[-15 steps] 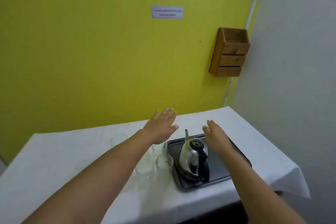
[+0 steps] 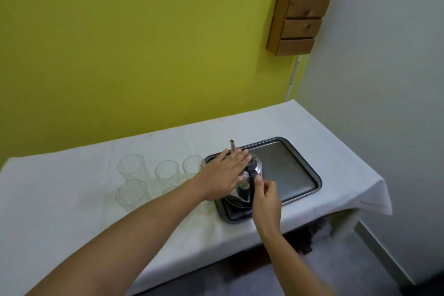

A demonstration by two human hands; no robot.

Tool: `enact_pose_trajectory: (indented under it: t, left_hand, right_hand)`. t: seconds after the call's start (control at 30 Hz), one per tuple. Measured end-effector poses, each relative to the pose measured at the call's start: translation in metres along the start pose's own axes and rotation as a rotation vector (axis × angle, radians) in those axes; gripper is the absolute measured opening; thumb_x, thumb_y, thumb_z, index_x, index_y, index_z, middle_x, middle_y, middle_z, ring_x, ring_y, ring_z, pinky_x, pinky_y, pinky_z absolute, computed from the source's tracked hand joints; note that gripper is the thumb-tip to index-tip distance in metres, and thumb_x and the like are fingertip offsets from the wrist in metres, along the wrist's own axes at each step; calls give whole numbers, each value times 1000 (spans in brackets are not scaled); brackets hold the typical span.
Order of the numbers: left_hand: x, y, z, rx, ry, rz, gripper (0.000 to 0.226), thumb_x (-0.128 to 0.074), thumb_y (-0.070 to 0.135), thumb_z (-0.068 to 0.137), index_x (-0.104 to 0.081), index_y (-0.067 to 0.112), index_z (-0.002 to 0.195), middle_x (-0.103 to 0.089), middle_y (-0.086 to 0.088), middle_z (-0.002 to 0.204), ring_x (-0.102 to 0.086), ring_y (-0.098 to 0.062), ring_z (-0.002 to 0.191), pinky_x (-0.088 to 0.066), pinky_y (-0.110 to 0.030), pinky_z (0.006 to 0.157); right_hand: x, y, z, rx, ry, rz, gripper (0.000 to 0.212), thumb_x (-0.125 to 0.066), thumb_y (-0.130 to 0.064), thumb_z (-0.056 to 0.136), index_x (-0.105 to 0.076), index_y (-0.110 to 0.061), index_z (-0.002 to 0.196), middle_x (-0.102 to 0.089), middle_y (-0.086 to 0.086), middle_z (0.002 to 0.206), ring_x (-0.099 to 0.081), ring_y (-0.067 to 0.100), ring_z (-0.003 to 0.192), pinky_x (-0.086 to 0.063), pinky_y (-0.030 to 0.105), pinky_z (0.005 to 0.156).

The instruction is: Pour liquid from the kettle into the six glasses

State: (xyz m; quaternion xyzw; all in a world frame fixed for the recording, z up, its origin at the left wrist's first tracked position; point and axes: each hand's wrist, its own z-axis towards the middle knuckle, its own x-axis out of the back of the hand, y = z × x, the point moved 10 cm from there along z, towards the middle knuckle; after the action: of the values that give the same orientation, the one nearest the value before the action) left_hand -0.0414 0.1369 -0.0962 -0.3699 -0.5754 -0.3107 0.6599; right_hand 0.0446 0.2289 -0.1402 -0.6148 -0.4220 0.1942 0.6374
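A shiny steel kettle (image 2: 242, 190) with a black handle and thin spout stands at the left end of a dark metal tray (image 2: 288, 170). My left hand (image 2: 223, 175) lies flat, fingers spread, over the kettle's left side and lid. My right hand (image 2: 265, 197) pinches the black handle from the near side. Several clear empty glasses stand on the white cloth left of the tray: one (image 2: 131, 166) far left, one (image 2: 166, 170) in the middle, one (image 2: 193, 166) beside the tray, one (image 2: 131, 191) nearer. My left forearm hides part of another.
The table (image 2: 72, 223) is covered by a white cloth and stands against a yellow wall. A wooden drawer box (image 2: 300, 14) hangs on the wall above the right end. The table's right edge drops off near a grey wall.
Both hands came down from hovering above the table onto the kettle: the left now rests on its top, the right has closed on the handle. The view has tilted downward.
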Motion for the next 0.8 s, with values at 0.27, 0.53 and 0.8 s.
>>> enact_pose_trajectory:
  t: [0.27, 0.53, 0.8]
  left_hand:
    - [-9, 3, -3, 67, 79, -135, 58, -22, 34, 100, 2, 14, 149, 3, -5, 158, 5, -17, 145, 2, -38, 116]
    - [-7, 26, 19, 157, 117, -139, 56, -15, 37, 100, -8, 11, 149, -9, -8, 157, -3, -21, 145, -3, -43, 114]
    - [-9, 38, 27, 361, 169, -183, 55, -14, 37, 100, -13, 8, 148, -14, -10, 157, -8, -20, 145, -4, -44, 114]
  right_hand:
    - [-1, 11, 15, -7, -33, 36, 44, -42, -46, 101, -51, -29, 61, -50, -13, 51, -46, 7, 56, -35, 27, 55]
    - [32, 24, 51, -64, 24, 189, 48, -57, -42, 95, -40, -15, 59, -35, -11, 50, -32, 8, 50, -32, 30, 53]
    - [35, 36, 78, -92, -3, 299, 46, -66, -45, 88, -46, -11, 63, -41, 2, 59, -37, 13, 56, -36, 31, 57]
